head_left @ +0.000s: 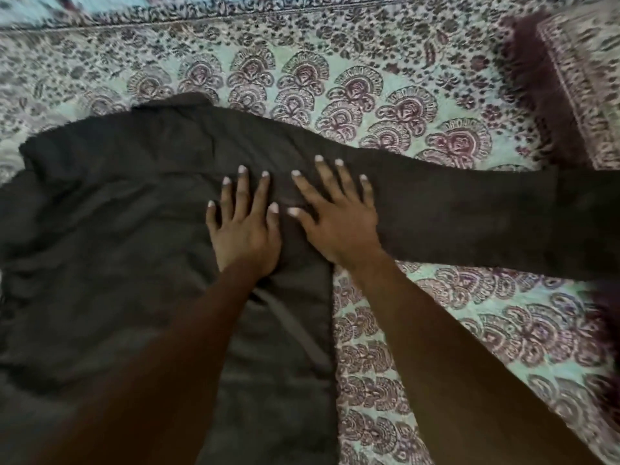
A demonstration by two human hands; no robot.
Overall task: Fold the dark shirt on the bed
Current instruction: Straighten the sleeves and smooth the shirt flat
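On the near left part of a pale teal bedspread [436,330] printed with maroon fan motifs, lying spread out: a dark brown woven shirt [117,229], with its collar [188,100] pointing to the far side and one long sleeve [469,213] stretching away to the right edge of view. Pressing down on it close to where that sleeve joins the body, with the left hand [243,229] and the right hand [335,219] side by side, thumbs nearly touching. Holding both hands flat and released, fingers straight and fanned, palms on the cloth, gripping nothing. Probably smoothing the shoulder area ahead of a first fold, going by the unfolded lie of the garment; not yet bringing the sleeve across.

Running several risks from here. Pushing wrinkles toward the left rather than out, and so trapping the soft creases already showing there under a fold. Dragging the whole shirt sideways over the bedspread when pulling the sleeve in, since nothing will be pinning the left side. Snagging the cuff end on the dark maroon fringe [533,95] at the far right, near the end of the sleeve. Folding askew, with the sleeve slanting rather than lying square to the body. Judging the left sleeve and the hem blind, both running out of view
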